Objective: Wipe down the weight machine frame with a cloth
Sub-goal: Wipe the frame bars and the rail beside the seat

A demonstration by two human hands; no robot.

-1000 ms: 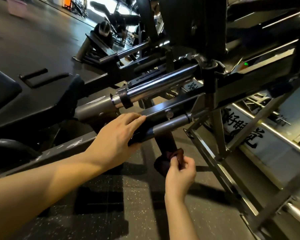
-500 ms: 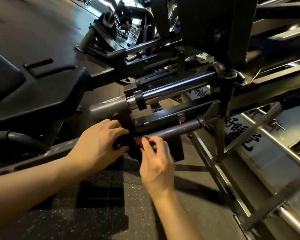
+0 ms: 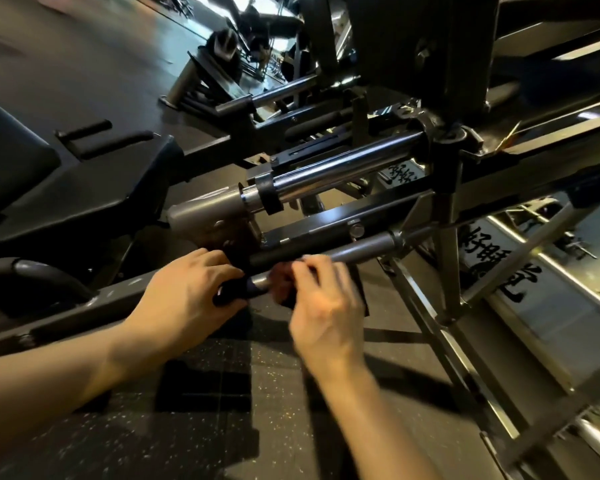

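The weight machine frame (image 3: pixel 326 220) fills the upper middle: a black beam, a chrome sleeve (image 3: pixel 343 171) above it and a grey handle bar (image 3: pixel 357 249) below. My left hand (image 3: pixel 187 292) is wrapped around the black grip end of a lower bar (image 3: pixel 232 292). My right hand (image 3: pixel 323 306) pinches a dark reddish-brown cloth (image 3: pixel 283 282) right beside it, pressed against the bar's metal end. Most of the cloth hangs hidden behind my right hand.
A black padded seat (image 3: pixel 66 202) lies to the left. Grey diagonal frame struts (image 3: pixel 447 341) run down on the right, beside a low panel with large black characters (image 3: pixel 492 261). Speckled dark rubber floor (image 3: pixel 205 427) lies below my arms. More machines stand behind.
My right hand came up from below the bar with the cloth to the bar's end beside my left hand. My left hand slid down from the beam onto the black grip.
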